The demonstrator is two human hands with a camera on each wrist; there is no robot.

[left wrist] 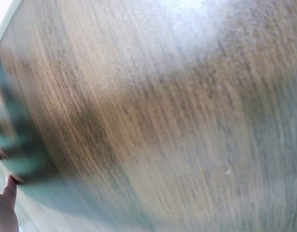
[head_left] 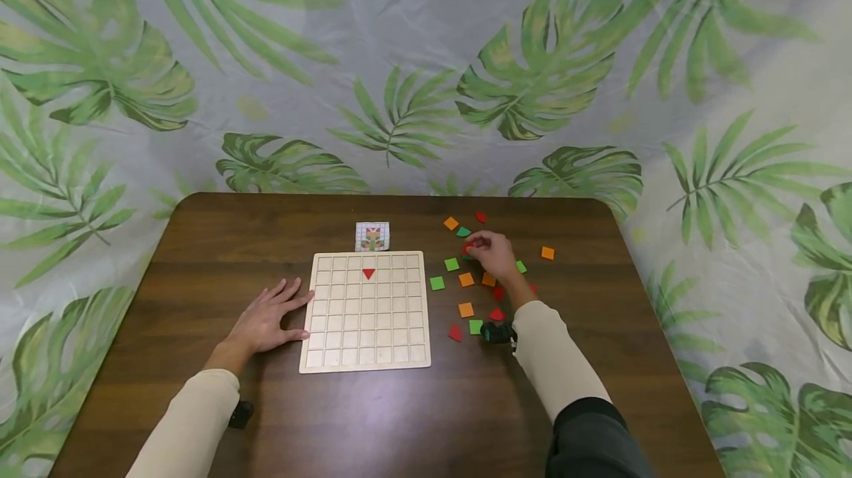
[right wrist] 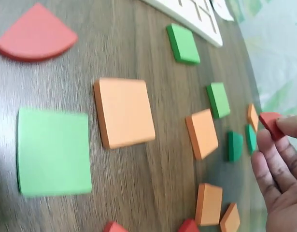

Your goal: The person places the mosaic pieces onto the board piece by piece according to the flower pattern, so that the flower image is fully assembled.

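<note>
My right hand [head_left: 491,254] pinches a small red piece [right wrist: 271,124] between thumb and fingertips, over the loose pieces right of the board. My left hand [head_left: 266,317] lies with fingers spread on the table, fingertips and thumb at the left edge of the pale wooden grid board [head_left: 362,368]. A red triangular piece [head_left: 369,273] sits on the grid near its top row. In the right wrist view, two dark green pieces [right wrist: 235,146] lie on the table close to the right fingers. Only a few fingers of the left hand show at the edge of the left wrist view.
A small pattern card [head_left: 372,236] lies above the board. Several orange squares [right wrist: 124,112], light green squares [right wrist: 54,152] and red quarter-round pieces [right wrist: 37,34] are scattered to the board's right. The brown table [head_left: 373,426] ends before a leaf-print cloth [head_left: 399,34].
</note>
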